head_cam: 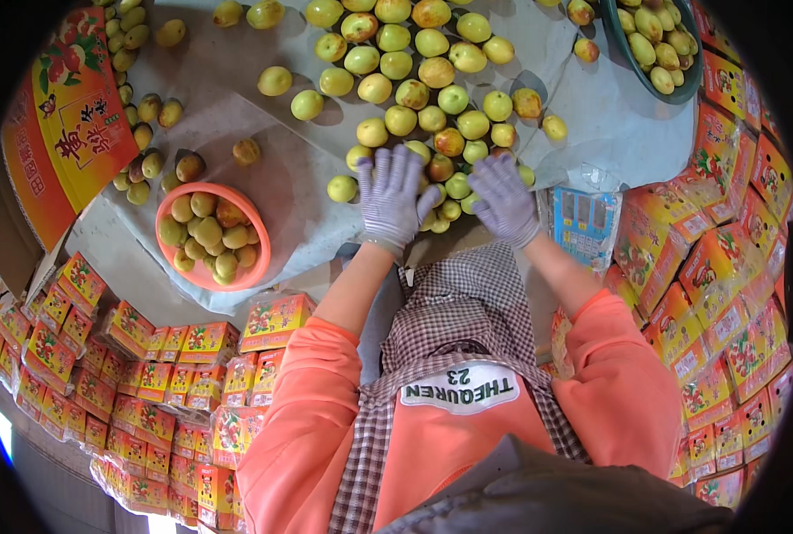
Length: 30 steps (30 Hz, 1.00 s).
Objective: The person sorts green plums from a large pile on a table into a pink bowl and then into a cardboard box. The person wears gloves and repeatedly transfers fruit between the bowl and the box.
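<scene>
Both my hands wear striped knit gloves and rest palm down at the near edge of a spread of green and reddish jujube-like fruits (pixel 412 93). My left hand (pixel 393 197) has its fingers spread over a few of them; what lies under the palm is hidden. To its right, my right hand (pixel 505 198) lies with fingers extended against fruits at the group's right edge. Several fruits (pixel 450 210) sit in the gap between the hands. Neither hand is closed around a fruit.
An orange bowl of fruit (pixel 263 257) stands left, a green basin of fruit (pixel 687 93) far right. An open printed carton (pixel 69 127) is at the left edge. A blue keypad device (pixel 583 223) in plastic sits right. Stacked printed boxes (pixel 717 280) flank both sides.
</scene>
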{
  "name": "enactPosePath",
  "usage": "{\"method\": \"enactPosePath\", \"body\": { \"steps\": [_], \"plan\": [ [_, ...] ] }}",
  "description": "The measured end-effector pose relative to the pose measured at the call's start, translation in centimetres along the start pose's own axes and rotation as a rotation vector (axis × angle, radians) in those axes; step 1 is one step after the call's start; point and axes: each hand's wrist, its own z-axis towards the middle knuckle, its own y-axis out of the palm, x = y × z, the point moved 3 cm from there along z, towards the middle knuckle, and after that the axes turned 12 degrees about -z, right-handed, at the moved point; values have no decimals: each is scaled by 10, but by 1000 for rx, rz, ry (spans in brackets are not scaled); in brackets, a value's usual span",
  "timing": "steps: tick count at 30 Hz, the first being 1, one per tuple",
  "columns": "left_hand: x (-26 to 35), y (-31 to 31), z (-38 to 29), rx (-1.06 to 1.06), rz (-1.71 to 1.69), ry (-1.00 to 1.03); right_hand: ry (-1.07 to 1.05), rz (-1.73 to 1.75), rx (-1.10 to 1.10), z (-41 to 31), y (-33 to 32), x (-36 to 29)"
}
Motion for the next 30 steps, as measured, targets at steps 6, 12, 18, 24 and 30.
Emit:
{"method": "enactPosePath", "body": {
  "steps": [6,12,18,24,30],
  "plan": [
    [-78,-66,64,575,6,95,548,-309,270,52,-18,125],
    [-148,-111,114,521,23,-65,422,-45,-87,2,6,17],
    [-57,-37,31,110,65,44,63,214,209,1,-8,-10],
    [22,16,-25,-157,-179,300,184,-212,280,245,-42,75],
    [-32,-74,93,349,-6,297,173,-303,144,269,-3,72]
  ]
}}
